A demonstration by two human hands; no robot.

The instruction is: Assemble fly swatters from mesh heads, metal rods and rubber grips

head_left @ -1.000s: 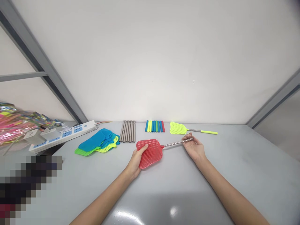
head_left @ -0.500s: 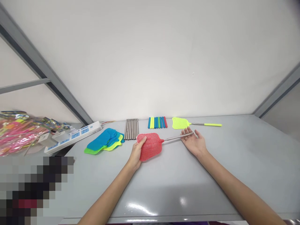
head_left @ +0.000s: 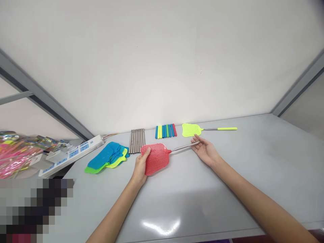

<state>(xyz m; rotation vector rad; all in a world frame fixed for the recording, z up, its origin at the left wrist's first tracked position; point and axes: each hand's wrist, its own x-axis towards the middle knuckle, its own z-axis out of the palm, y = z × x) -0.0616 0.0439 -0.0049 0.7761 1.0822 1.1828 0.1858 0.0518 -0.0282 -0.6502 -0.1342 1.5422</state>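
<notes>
My left hand (head_left: 140,167) grips a red mesh fly swatter head (head_left: 157,159) by its left edge, thumb on top. A silver metal rod (head_left: 182,147) is fitted into the neck of this head and points right. At the rod's far end, my right hand (head_left: 206,150) is closed on it, palm turned up and thumb over the tip. Beyond the right hand lies a yellow fly swatter (head_left: 191,130) with a metal rod and a yellow handle (head_left: 227,128). Left of my left hand is a pile of blue, green and yellow swatter heads (head_left: 106,156).
Several metal rods (head_left: 137,141) lie in a row near the wall, with several coloured handles (head_left: 165,131) beside them. A white power strip (head_left: 76,153) with plugs and shiny plastic packets (head_left: 22,153) are at the left. The grey table (head_left: 227,202) meets a white wall.
My right thumb and fingers have closed onto the end of the rod, where the hand was more spread before. The camera view has tilted and shifted slightly.
</notes>
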